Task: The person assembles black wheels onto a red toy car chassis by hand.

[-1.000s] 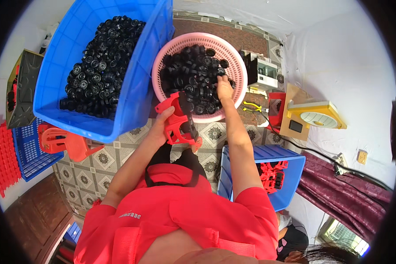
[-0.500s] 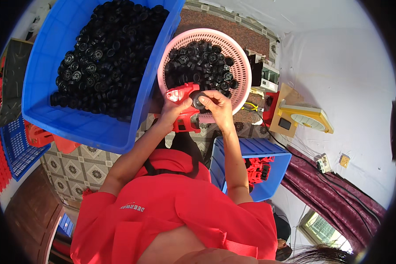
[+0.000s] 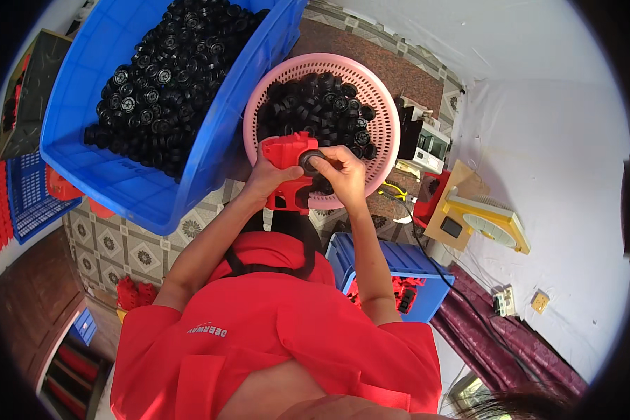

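Note:
My left hand (image 3: 264, 178) is closed around a red plastic toy car body (image 3: 285, 149), held over the near rim of the pink basket. A round black toy wheel (image 3: 309, 162) is pinched in my right hand (image 3: 347, 172), thumb on its face, pressed against the right side of the car body. The left thumb reaches toward the same wheel. Behind both hands, the pink slotted basket (image 3: 390, 140) holds a heap of black wheels (image 3: 317, 105). Whether the wheel is seated on the body cannot be told, as fingers cover the joint.
A large blue tub (image 3: 112, 192) full of black wheels stands at the left. Near my right forearm is a smaller blue bin (image 3: 427, 283) with red and black parts. Yellow-handled pliers (image 3: 395, 189), a black cable and a yellow-framed fan (image 3: 493, 217) are at the right.
The car body has turned so that its broad red side faces up. The wheel stays in my right hand against it. The view has shifted slightly.

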Tool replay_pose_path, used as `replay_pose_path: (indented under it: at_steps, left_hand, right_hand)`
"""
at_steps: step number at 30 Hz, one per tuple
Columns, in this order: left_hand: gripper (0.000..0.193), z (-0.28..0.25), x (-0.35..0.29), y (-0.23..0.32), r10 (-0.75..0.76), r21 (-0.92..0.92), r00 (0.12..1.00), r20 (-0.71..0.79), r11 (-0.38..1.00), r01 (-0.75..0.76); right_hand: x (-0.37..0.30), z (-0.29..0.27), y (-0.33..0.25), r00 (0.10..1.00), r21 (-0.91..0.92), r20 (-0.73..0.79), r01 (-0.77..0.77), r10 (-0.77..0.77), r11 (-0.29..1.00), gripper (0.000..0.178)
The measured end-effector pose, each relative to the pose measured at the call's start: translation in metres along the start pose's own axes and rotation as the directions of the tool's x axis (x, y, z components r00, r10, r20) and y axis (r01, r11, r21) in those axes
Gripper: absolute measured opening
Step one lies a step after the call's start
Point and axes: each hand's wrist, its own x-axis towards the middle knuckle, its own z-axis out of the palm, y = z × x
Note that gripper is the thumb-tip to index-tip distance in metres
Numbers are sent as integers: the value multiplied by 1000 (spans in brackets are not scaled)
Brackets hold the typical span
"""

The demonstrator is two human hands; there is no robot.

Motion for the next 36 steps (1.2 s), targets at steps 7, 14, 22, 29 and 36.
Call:
replay_pose_path:
  at_steps: [7, 14, 22, 29, 36]
  left_hand:
    - [57, 28, -5, -7, -71, 62, 997, -8, 996, 71]
    - [45, 27, -15, -13, -133, -86, 986, -100, 989, 124]
    - [42, 15, 11, -10, -90, -238, 978, -189, 970, 43]
    - [37, 8, 48, 11, 99, -200, 966, -239, 968, -149]
    - [35, 26, 54, 15, 55, -227, 972, -230, 968, -108]
  right_hand:
    - [3, -16, 32, 949, 406, 311, -175, 45, 897, 67]
    - [45, -31, 46, 785, 131, 613, -213, 90, 968, 59]
    - [154, -32, 105, 987, -840, -157, -122, -20, 528, 56]
    - [104, -54, 83, 995, -302, -103, -38, 7, 953, 35]
    - [34, -28, 11, 989, 166, 141, -62, 39, 984, 33]
